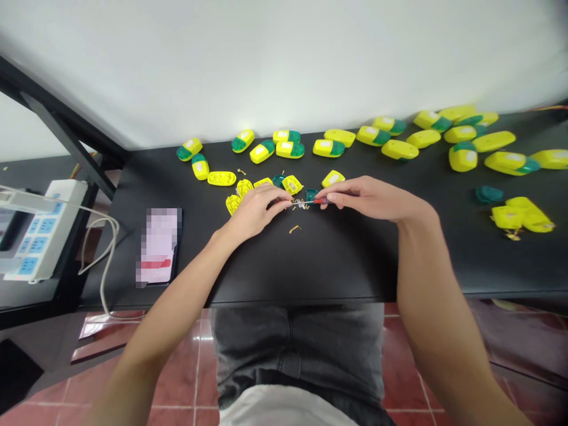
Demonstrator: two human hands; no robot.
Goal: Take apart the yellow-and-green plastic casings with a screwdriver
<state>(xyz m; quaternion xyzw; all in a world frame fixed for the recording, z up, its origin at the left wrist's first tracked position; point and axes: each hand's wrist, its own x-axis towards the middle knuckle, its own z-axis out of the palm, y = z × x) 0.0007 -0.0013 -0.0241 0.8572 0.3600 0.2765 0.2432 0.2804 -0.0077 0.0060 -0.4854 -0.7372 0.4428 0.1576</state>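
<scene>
On the black table (337,260) my right hand (368,198) grips a small screwdriver (310,202) with a red handle, its metal tip pointing left. My left hand (255,207) is closed in a pinch at that tip, over several tiny brass screws (302,204); what it pinches is too small to make out. Open yellow shell halves (242,192) and a green cap (310,193) lie just behind the hands. One loose brass piece (295,228) lies in front of them.
Several yellow-and-green plastic cases (288,148) run along the table's back edge, more at the right (506,160). A phone (158,245) lies at the table's left. A white power strip (39,236) with a cable sits on a side shelf.
</scene>
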